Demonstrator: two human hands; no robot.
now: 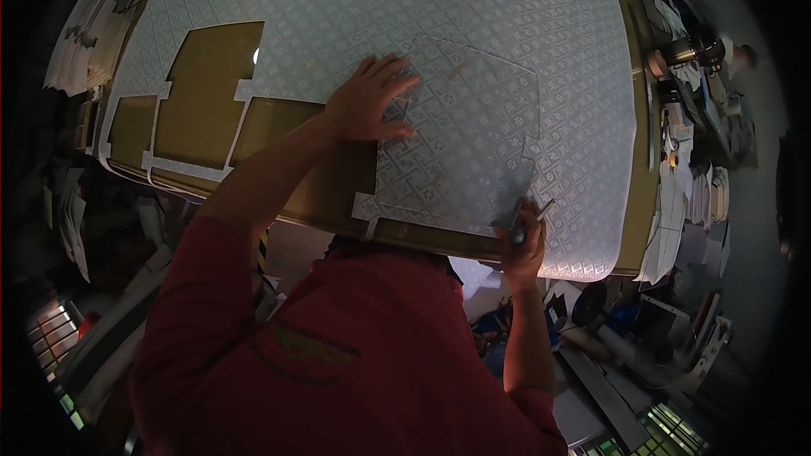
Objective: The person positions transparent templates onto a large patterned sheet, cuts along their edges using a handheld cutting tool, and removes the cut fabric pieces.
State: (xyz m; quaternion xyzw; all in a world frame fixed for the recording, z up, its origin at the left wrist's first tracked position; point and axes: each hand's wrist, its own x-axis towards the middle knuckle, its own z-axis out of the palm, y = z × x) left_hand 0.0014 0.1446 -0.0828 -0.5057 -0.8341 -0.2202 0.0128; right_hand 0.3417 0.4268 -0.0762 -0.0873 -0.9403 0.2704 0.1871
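A pale patterned sheet of material point(583, 118) covers most of the table. On it lies a clear, flat, stepped-edge template point(473, 127), its outline showing as thin light lines. My left hand point(372, 100) rests with fingers spread on the template's left side. At the template's lower right corner, my right hand point(525, 241) is closed around a slim tool point(547, 208) whose thin end sticks out past the fingers. Whether it is a pen or a knife I cannot tell; part of it is hidden in the grip.
Left of the template, cut-out openings show the olive tabletop point(203, 110). Stacks of paper point(80, 55) stand beyond the left edge. Past the right edge are a dark cylindrical object point(688, 52) and more papers point(663, 228). Rolls and boxes point(625, 338) crowd the floor at lower right.
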